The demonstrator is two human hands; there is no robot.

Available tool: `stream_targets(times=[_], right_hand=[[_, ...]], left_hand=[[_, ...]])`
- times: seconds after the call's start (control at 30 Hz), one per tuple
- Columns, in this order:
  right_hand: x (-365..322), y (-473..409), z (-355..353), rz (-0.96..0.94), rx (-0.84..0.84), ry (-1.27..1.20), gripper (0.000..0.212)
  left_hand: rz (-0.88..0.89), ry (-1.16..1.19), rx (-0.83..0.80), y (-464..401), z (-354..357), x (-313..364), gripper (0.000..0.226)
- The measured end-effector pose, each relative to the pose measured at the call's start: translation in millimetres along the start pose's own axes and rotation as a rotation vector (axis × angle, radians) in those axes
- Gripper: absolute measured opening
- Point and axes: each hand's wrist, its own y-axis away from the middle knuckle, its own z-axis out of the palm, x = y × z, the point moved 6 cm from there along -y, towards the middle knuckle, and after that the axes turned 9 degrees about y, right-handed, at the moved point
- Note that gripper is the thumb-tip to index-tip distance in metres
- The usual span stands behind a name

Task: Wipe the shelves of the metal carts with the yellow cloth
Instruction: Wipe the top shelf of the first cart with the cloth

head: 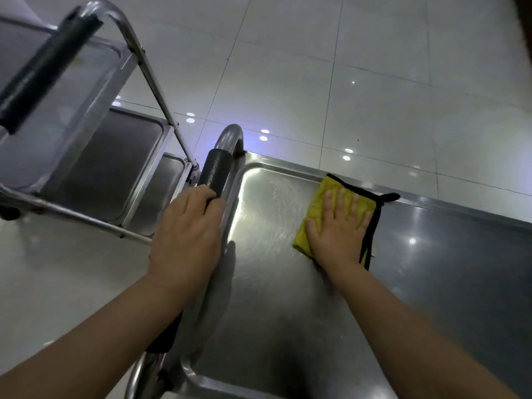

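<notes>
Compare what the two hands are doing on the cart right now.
The left hand curls round the cart's black handle grip; the right hand lies flat with fingers spread. The left hand holds a raised bar at the cart's end; the right hand presses the yellow cloth down on the top shelf, near its far rim. The left hand touches no cloth; the right hand covers most of it. Both are bare and on the same cart.
</notes>
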Motion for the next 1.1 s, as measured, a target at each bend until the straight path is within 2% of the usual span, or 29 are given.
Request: stream_targets(times=[0.23, 0.4, 0.5, 0.63, 0.8, 0.9, 1.1], right_hand=[[-141.2, -6.5, -14.2, -0.312, 0.002, 0.049, 0.079], [-165.8, -27.4, -19.9, -0.433, 0.011, 0.042, 0.072], [-152.8, -33.7, -22.4, -0.477, 0.027, 0.027, 0.070], [-119.0, -37.7, -24.5, -0.491, 0.040, 0.037, 0.071], [-45.6, -34.7, -18.2, -0.436, 0.034, 0.043, 0.080], [7.1, -31.3, -13.5, -0.377, 0.040, 0.019, 0.080], [102.6, -19.8, -2.1, -0.251, 0.019, 0.038, 0.082]], left_hand=[[0.037, 0.031, 0.050, 0.5, 0.2, -6.1, 0.017], [0.040, 0.007, 0.019, 0.1, 3.2, -11.9, 0.019], [0.052, -0.001, 0.063, -2.2, -2.0, -9.0, 0.017], [0.071, -0.114, -0.021, -2.2, 1.4, -1.5, 0.016], [0.059, -0.243, -0.158, -2.0, 5.1, 10.3, 0.032], [0.054, -0.308, -0.183, -2.6, 5.8, 16.3, 0.045], [0.225, -0.465, -0.321, -0.3, 16.1, 35.5, 0.057]])
